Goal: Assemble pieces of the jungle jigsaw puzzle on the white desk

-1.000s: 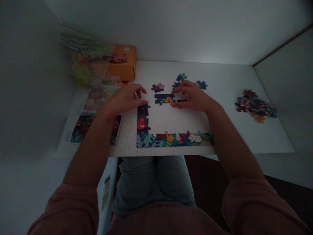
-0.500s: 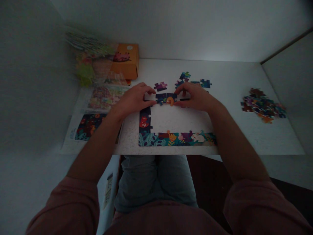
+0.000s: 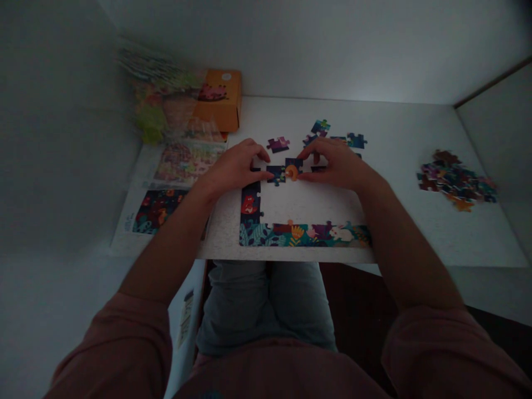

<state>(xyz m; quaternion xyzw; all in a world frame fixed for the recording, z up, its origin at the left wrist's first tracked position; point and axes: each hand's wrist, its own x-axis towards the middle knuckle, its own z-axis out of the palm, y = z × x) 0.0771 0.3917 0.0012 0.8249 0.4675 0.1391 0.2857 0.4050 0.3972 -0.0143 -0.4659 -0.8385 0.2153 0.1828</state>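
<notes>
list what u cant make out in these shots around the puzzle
head view, dim throughout:
puzzle piece: mostly hidden by the right hand
printed picture sheet: right edge covered by the left forearm
loose pile of pieces: too small and dark to tell apart
plastic bag: blurred, print unreadable

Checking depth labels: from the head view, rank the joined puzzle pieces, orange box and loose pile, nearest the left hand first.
From the left hand:
1. Joined puzzle pieces, at its fingertips.
2. Orange box, back left.
3. Loose pile of pieces, far right.

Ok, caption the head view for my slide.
Left hand and right hand hold jigsaw pieces together beyond a partly built border on a white table.
</notes>
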